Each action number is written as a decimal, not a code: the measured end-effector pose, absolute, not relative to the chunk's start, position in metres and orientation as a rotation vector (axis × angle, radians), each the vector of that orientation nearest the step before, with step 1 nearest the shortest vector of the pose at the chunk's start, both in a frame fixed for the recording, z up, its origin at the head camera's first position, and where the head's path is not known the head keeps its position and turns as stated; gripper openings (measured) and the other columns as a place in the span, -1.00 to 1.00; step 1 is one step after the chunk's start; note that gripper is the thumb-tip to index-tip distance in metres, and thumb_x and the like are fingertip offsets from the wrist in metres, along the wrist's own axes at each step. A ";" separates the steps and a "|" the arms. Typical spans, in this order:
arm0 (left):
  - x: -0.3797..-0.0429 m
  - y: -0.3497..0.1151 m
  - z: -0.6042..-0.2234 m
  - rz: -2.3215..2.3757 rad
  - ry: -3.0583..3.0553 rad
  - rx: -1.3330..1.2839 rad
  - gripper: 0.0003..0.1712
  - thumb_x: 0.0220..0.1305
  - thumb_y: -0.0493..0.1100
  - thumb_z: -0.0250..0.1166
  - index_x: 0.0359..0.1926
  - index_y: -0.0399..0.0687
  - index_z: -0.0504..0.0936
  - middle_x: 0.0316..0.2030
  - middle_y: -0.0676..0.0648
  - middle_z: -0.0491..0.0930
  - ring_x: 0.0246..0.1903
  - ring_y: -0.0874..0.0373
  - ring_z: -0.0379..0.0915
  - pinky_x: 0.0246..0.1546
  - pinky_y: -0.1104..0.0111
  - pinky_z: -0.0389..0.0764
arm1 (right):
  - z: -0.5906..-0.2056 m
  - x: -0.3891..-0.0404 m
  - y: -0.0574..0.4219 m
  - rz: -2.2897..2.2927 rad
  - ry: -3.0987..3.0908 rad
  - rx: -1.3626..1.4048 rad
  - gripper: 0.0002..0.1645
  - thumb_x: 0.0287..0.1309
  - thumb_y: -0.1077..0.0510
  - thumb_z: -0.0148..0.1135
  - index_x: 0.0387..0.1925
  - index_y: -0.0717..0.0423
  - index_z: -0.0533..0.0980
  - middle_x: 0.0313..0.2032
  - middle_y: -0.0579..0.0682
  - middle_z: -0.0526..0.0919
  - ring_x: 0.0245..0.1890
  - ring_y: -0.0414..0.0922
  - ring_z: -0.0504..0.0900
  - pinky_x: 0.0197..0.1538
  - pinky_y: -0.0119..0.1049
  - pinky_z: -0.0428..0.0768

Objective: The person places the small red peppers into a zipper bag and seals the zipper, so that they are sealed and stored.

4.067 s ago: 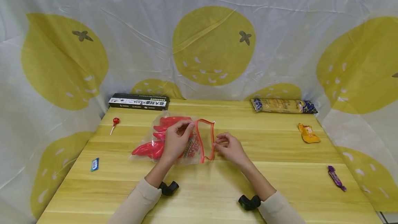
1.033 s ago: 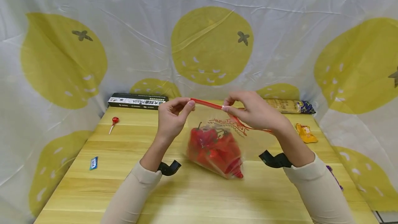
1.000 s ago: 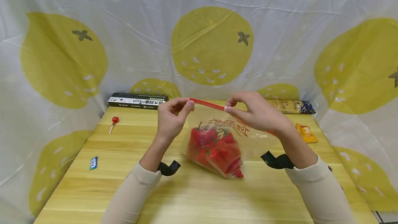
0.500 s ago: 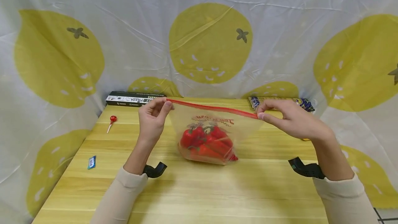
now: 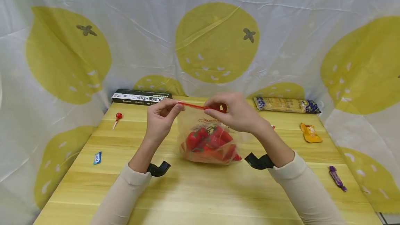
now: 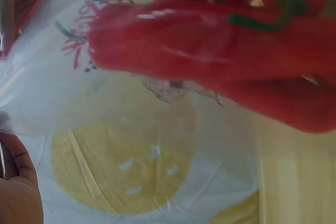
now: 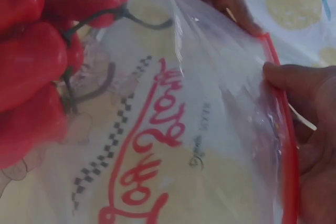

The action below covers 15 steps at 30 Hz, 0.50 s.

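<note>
A clear zip bag with a red zip strip and red lettering hangs upright between the hands, its bottom close to the tabletop. Inside lie several red peppers with green stems, also large in the left wrist view, where one long pepper lies across. My left hand pinches the strip's left end between thumb and forefinger. Farther right along the strip, my right hand pinches it; the right wrist view shows its thumb and fingers on the red edge. The strip's right part is hidden behind that hand.
At the back stand a black-and-white pasta box and a yellow pasta packet. On the left lie a red lollipop and a blue candy packet. To the right are an orange packet and a purple wrapped candy.
The bag lay flat at first, then was lifted upright. Since half a second ago the right hand has moved left from the strip's right end; the left hand keeps its pinch.
</note>
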<state>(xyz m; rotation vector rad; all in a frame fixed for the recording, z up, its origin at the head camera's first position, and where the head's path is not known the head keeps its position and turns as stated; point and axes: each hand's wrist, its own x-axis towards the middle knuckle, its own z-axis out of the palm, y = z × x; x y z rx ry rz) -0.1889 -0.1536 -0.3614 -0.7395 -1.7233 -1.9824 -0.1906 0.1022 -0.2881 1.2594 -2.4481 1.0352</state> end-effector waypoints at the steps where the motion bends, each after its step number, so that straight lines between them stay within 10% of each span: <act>1: -0.189 -0.157 -0.364 -2.016 -1.743 -0.716 -0.85 0.21 -0.38 0.32 -0.17 -0.29 0.69 -0.31 -0.02 0.72 -0.29 0.15 0.66 -0.18 0.40 0.67 | -0.289 -0.190 0.101 1.052 -2.438 1.240 -0.91 0.24 0.03 0.29 -0.23 -0.13 0.65 -0.42 -0.28 0.61 -0.48 -0.29 0.43 -0.42 -0.34 0.42; 15: -0.206 -0.224 -0.457 -2.214 -2.425 -0.444 -0.48 0.35 -0.12 0.25 0.29 -0.13 0.44 0.13 -0.02 0.57 0.08 0.23 0.54 0.14 0.35 0.55 | -0.260 -0.183 0.121 1.307 -2.295 0.912 -0.88 0.23 0.07 0.30 -0.21 -0.04 0.65 -0.44 -0.14 0.62 -0.55 -0.18 0.41 -0.51 -0.37 0.36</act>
